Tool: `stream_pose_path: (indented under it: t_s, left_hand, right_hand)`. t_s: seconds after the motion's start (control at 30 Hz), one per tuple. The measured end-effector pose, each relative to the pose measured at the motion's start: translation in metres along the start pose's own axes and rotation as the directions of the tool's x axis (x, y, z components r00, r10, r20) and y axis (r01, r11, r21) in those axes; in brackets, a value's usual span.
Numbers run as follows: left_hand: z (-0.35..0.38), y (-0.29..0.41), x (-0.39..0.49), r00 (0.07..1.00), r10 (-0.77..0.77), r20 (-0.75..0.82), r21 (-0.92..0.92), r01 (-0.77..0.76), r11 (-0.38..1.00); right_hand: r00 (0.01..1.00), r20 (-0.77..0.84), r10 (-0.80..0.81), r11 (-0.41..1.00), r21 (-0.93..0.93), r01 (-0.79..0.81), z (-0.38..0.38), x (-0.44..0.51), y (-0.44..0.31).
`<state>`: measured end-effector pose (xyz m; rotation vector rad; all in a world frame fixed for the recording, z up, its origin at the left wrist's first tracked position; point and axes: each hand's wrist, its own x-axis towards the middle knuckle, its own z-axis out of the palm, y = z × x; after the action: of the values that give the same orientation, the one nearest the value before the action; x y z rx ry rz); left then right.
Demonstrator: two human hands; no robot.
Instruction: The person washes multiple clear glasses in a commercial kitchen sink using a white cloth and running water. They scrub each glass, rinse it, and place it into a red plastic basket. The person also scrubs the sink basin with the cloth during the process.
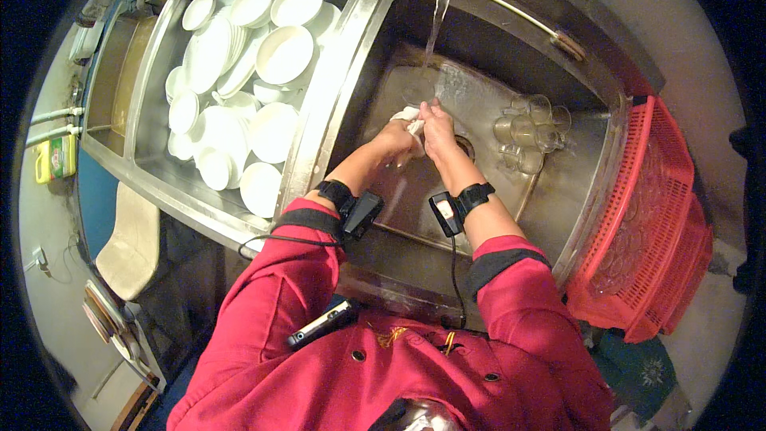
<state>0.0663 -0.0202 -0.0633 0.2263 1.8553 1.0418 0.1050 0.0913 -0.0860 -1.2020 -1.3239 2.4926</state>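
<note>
Over the right-hand sink basin (392, 179), my left hand (397, 135) and my right hand (438, 126) are together. A bunched white cloth (406, 115) shows between them, gripped by both; whether something else is inside it is hidden. Just beyond my fingers, water (440, 18) streams down into the basin from above. The drain hole (464, 146) lies partly behind my right wrist. Several clear glass mugs (526, 131) are grouped on the basin floor to the right of my hands.
A neighbouring steel basin on the left holds many white plates and bowls (284, 54), with a raised divider (326, 126) between. Red plastic baskets (646, 209) stand at the right, glassware in the upper one. A yellow jug (55, 158) and a pale chair (128, 245) are farther left.
</note>
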Motion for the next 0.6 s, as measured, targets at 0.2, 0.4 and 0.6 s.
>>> stream_pose_path:
  t_s: [0.2,0.4,0.6]
  left_hand:
    - [0.007,0.001,-0.024,0.967,-0.166,-0.195,-0.304,0.101,0.947]
    - [0.011,-0.007,-0.062,0.969,-0.17,-0.182,-0.474,0.065,0.878]
    - [0.01,0.002,-0.082,0.982,-0.175,-0.071,-0.485,0.119,0.867]
  right_hand:
    - [0.988,-0.075,-0.135,0.922,-0.375,0.098,0.014,0.032,-0.001]
    - [0.972,-0.073,-0.224,0.766,-0.63,0.129,0.004,0.039,0.004]
    - [0.878,-0.404,-0.255,0.918,-0.388,0.089,-0.053,-0.002,0.0]
